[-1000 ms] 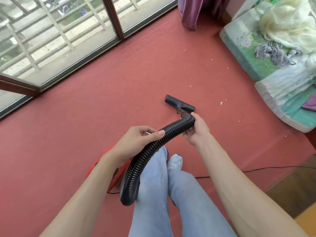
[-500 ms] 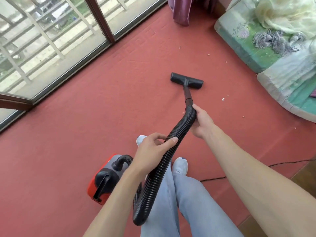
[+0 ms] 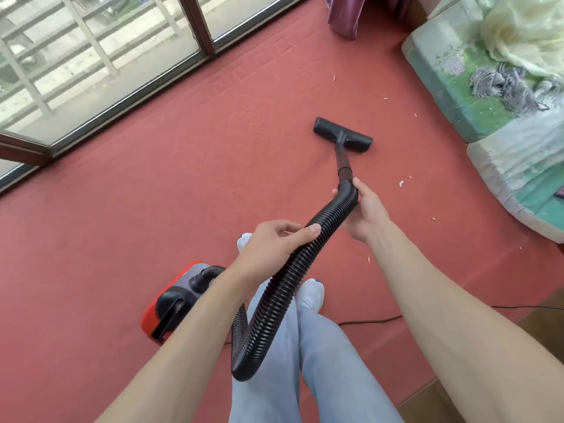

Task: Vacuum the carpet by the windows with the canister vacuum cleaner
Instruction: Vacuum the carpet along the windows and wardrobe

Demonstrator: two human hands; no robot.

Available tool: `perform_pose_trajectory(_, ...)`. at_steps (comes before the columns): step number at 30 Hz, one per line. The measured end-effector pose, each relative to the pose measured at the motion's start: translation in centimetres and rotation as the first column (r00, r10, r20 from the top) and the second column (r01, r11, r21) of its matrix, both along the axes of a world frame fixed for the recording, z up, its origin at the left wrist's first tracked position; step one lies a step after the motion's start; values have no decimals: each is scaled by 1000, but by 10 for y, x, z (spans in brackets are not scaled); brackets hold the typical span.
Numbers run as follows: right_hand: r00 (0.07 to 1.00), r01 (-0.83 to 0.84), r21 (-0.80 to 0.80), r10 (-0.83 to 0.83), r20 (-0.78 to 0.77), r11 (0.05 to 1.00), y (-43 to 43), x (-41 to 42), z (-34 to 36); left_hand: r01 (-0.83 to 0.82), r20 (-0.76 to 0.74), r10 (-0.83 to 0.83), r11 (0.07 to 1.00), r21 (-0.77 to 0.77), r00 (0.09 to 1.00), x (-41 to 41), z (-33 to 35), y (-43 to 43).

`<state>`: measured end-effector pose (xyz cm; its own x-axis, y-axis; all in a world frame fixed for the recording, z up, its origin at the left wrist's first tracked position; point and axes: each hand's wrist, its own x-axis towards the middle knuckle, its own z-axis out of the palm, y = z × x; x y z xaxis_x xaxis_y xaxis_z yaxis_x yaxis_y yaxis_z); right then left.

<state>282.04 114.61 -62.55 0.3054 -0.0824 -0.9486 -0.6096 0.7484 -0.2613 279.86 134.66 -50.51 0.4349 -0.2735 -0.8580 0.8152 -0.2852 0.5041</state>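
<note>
The black ribbed hose runs from the red and grey canister vacuum at my lower left up to a short dark tube and the black floor nozzle. The nozzle lies flat on the red carpet. My right hand grips the hose's upper end just below the tube. My left hand holds the hose lower down, thumb on top. The hose loops down in front of my legs.
Glass windows with a dark frame run along the upper left. A patterned mattress with bedding lies at the right. A purple curtain hangs at the top. Small white scraps dot the carpet. A black cord trails at the right.
The nozzle slid forward across the carpet, away from my feet, as my right hand pushed out. The canister came into fuller view at my lower left.
</note>
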Motion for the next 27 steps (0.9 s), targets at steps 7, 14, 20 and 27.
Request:
perform_pose_trajectory(7,997,28,-112,-19,76,993,8,56,-3,-111,-45,107,988,-109,993,31,-9,10)
perform_pose_trajectory(14,987,-56,-80,67,147,995,14,85,10,-83,-123,49,956,-283,991,91,-8,43)
perform_pose_trajectory(20,985,-116,-157,134,106,981,16,146,-14,-113,-72,100,970,-216,992,135,-21,32)
perform_pose_trajectory(27,976,-193,-201,210,65,960,-10,208,-42,-241,-61,235,965,-107,970,159,-48,-12)
